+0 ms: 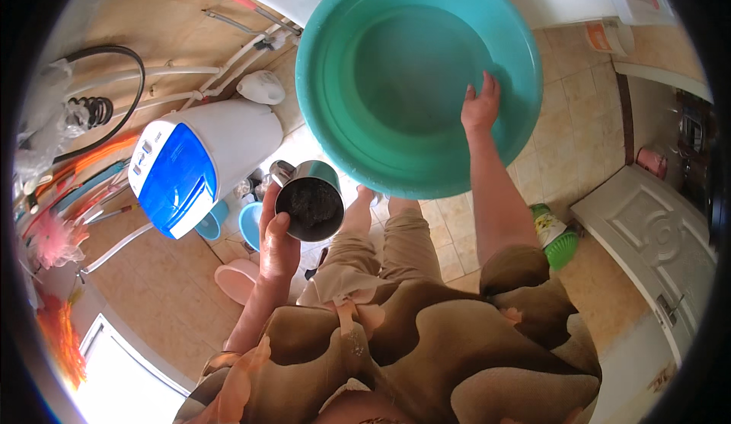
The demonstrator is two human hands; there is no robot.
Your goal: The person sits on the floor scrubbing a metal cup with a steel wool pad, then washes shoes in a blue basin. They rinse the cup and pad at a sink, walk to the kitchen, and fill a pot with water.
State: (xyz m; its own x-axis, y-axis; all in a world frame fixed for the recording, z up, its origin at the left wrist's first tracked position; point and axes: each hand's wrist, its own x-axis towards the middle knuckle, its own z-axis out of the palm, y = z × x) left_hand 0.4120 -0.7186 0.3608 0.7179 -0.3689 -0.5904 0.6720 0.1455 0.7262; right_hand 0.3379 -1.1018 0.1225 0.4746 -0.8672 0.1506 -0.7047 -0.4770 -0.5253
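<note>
My left hand (277, 241) holds a shiny metal mug (321, 168) with its mouth turned towards the camera. Inside the mug is something dark with a frothy or grainy look (313, 202); what it is, I cannot tell. A large green plastic basin (320, 138) takes up the space in front of me, with bluish, cloudy water (420, 70) in its bottom. My right hand (481, 107) reaches over its near right rim, fingers apart and nothing visible in them. Whether the fingertips touch the water or the inner wall is unclear.
To the left stands a small white washing machine with a blue lid (177, 178). Light-blue tubs (250, 225) and a pink basin (235, 280) sit on the tiled floor nearby. A green container (559, 248) stands near the white panelled door (645, 235) on the right.
</note>
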